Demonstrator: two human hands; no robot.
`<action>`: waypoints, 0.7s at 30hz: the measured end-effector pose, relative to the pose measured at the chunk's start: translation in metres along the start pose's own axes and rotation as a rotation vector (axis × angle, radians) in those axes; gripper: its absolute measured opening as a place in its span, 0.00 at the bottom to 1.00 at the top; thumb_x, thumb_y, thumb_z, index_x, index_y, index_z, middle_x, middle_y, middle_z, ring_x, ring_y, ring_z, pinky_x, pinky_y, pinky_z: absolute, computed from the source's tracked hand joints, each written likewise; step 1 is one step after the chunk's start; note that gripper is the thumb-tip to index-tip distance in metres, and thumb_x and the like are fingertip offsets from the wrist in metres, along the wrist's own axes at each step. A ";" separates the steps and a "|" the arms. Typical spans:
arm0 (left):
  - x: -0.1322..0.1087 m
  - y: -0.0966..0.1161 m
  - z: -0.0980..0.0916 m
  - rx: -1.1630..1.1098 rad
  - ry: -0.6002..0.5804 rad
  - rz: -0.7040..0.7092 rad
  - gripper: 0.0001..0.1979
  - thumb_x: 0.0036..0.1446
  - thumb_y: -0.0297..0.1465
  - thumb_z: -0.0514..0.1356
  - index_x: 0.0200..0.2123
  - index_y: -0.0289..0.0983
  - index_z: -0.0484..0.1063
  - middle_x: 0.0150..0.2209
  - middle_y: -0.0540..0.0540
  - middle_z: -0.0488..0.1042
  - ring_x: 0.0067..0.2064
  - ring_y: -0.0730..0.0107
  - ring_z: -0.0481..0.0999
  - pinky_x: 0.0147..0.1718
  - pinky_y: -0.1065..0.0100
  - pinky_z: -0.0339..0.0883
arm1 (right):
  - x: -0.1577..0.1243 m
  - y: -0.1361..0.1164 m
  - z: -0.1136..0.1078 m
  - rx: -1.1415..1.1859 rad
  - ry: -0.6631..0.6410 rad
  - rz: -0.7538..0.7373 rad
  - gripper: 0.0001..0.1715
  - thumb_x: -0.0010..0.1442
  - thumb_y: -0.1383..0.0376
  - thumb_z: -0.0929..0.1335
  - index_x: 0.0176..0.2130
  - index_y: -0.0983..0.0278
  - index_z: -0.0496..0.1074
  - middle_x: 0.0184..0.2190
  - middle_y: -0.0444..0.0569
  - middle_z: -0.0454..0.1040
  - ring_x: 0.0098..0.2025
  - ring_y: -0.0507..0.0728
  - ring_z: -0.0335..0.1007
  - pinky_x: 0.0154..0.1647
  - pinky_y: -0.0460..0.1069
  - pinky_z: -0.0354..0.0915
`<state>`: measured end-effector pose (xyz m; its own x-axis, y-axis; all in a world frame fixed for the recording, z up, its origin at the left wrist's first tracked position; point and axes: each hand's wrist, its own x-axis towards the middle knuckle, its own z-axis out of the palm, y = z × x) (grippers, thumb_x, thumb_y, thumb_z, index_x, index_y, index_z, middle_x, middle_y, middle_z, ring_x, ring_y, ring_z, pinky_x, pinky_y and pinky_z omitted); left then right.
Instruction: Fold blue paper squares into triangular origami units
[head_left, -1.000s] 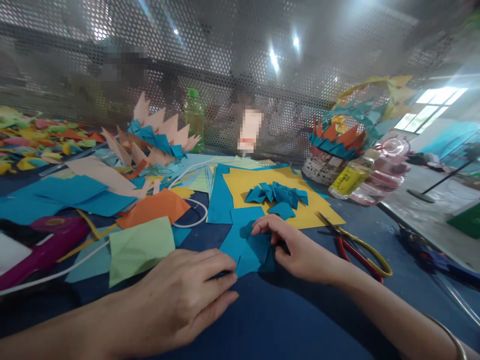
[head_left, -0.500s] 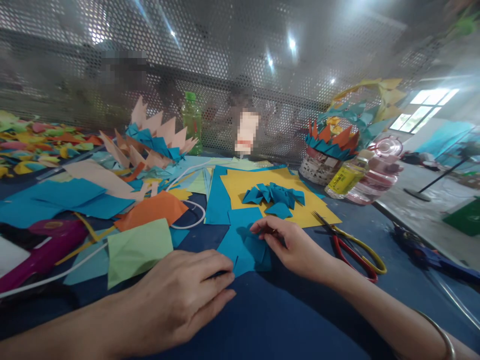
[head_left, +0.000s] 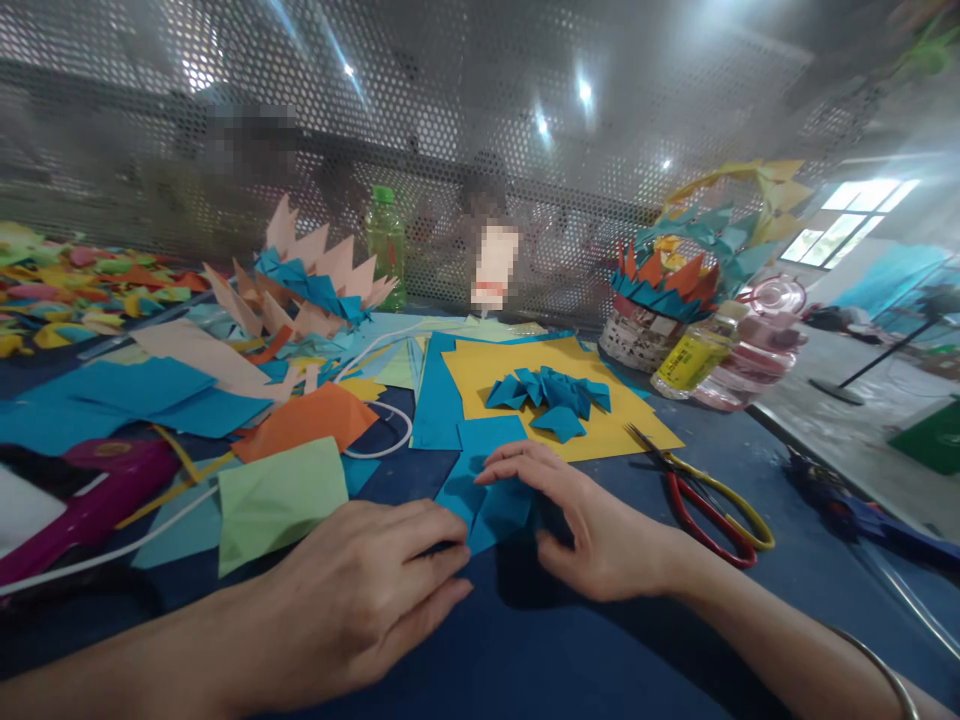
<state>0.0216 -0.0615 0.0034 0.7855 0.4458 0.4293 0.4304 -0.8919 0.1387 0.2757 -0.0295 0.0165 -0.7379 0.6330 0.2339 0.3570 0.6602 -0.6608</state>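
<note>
A piece of blue paper (head_left: 501,512), partly folded, lies flat on the table in front of me. Its left edge is under the fingertips of my left hand (head_left: 375,580), which is closed with the fingers together and pins the paper there. My right hand (head_left: 585,515) hovers at the paper's right side. Its fingers reach over the sheet and the thumb stands apart, with nothing between them. Just beyond, several small folded blue pieces (head_left: 555,390) sit in a pile on yellow paper sheets (head_left: 480,375).
Scissors (head_left: 712,490) and a blue glue gun (head_left: 862,500) lie to the right. A purple tool (head_left: 97,500), a white cable (head_left: 390,440), green paper (head_left: 281,500) and orange paper (head_left: 307,420) are left. Bottles (head_left: 690,355) and a spiky paper piece (head_left: 315,280) stand behind.
My right hand has loosened from the paper's right edge; its fingers have spread and moved leftward over the sheet, and the thumb has dropped towards me. My left hand has stayed put.
</note>
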 end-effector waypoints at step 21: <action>0.001 0.000 -0.001 -0.003 -0.001 0.003 0.13 0.70 0.28 0.51 0.46 0.35 0.76 0.42 0.44 0.78 0.34 0.65 0.78 0.26 0.64 0.64 | 0.003 0.021 0.010 -0.072 0.240 -0.057 0.27 0.52 0.84 0.61 0.42 0.62 0.75 0.42 0.50 0.74 0.47 0.55 0.73 0.48 0.51 0.70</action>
<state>0.0220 -0.0615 0.0046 0.7875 0.4430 0.4285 0.4266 -0.8936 0.1398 0.2753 -0.0174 -0.0040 -0.6041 0.6659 0.4379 0.3649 0.7196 -0.5908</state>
